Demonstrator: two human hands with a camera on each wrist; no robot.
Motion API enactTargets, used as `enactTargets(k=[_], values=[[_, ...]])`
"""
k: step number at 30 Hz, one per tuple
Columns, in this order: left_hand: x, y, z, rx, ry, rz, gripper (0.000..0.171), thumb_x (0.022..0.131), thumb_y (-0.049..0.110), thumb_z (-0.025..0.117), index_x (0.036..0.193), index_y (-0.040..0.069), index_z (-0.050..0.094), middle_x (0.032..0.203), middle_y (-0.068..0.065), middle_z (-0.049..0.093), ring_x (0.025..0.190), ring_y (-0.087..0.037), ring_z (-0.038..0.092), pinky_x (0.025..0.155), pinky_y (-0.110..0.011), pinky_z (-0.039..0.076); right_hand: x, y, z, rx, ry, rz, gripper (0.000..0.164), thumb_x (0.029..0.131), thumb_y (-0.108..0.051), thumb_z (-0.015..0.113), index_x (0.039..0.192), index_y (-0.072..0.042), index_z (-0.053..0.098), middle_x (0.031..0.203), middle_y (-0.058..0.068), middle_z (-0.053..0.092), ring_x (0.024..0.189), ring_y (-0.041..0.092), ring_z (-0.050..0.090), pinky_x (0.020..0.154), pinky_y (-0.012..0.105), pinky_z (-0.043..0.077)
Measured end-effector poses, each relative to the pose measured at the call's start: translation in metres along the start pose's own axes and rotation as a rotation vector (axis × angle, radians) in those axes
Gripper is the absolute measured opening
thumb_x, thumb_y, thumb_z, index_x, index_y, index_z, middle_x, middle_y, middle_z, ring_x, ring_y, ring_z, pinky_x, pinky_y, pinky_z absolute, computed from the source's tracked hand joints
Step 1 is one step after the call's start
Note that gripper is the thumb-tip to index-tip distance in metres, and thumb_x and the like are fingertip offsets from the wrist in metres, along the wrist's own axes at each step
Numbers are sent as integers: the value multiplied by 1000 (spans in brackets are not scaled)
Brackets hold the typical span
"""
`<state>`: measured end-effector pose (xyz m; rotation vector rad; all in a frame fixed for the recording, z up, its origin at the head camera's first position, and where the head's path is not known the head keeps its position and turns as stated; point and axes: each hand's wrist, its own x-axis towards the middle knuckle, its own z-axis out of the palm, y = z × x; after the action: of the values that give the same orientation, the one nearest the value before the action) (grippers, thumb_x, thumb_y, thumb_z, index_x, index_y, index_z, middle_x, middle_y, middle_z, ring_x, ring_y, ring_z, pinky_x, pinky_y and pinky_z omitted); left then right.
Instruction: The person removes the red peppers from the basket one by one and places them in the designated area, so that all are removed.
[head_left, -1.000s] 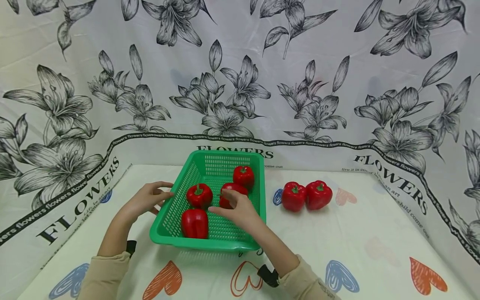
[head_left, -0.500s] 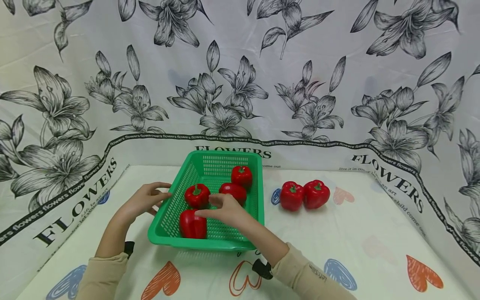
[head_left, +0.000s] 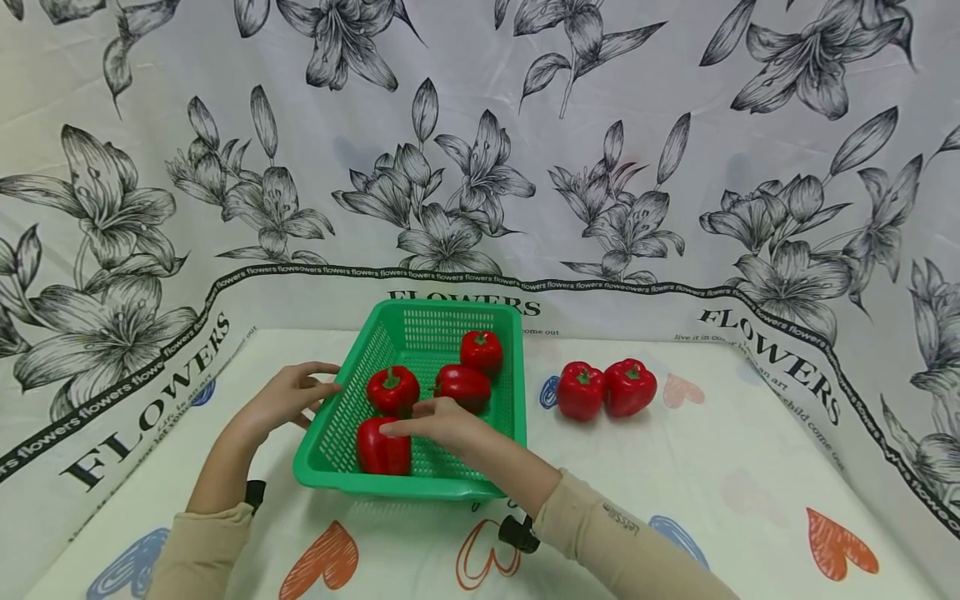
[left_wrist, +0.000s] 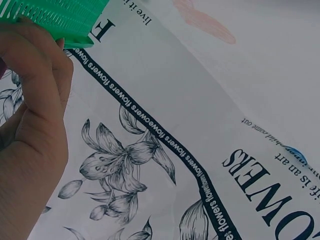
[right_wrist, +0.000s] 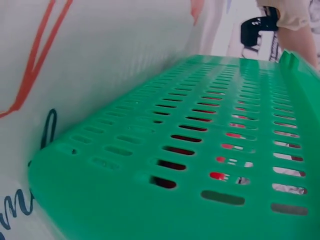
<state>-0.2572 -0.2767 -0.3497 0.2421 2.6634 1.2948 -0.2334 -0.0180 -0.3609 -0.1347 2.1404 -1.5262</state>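
A green plastic basket (head_left: 315,477) stands on the table with several red bell peppers inside. My left hand (head_left: 281,402) is at its left side, bent fingertips right at the rim. In the left wrist view, the left hand (left_wrist: 37,85) shows fingers against the green wall. Inside the basket, my right hand (head_left: 453,429) reaches in from the right, its thumb overlapping the front bell pepper (head_left: 384,454) and its loosely bent fingers beside that pepper. Behind lie a bell pepper with its stem up (head_left: 393,392), one on its side (head_left: 465,387) and one at the back (head_left: 482,353).
Two more red bell peppers, one on the left (head_left: 580,392) and one on the right (head_left: 631,388), stand side by side on the table right of the basket. A flower-printed cloth (head_left: 600,167) rises behind. The right wrist view mostly shows the basket's slotted wall (right_wrist: 200,135).
My right hand has moved left and toward me, from over the pepper lying on its side to the front bell pepper. My left hand has stayed at the basket's left rim.
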Motion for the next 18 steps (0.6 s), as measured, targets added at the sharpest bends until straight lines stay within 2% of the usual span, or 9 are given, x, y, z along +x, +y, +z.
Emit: enactTargets(k=[7, 18], values=[[0, 1, -2, -1, -3, -1, 57, 100, 24, 55, 142, -10, 38, 107, -27, 68, 76, -16, 68, 61, -34, 61, 2, -2, 5, -8, 5, 47, 80, 77, -36, 81, 140, 1, 46, 142, 17, 50, 128, 35, 45, 106, 58, 43], [0, -2, -1, -3, -2, 7, 58, 101, 25, 54, 142, -11, 37, 108, -28, 68, 77, -16, 68, 61, -35, 61, 11, -2, 15, 80, -22, 66, 79, 77, -28, 82, 137, 7, 44, 139, 18, 51, 128, 37, 46, 109, 55, 41]])
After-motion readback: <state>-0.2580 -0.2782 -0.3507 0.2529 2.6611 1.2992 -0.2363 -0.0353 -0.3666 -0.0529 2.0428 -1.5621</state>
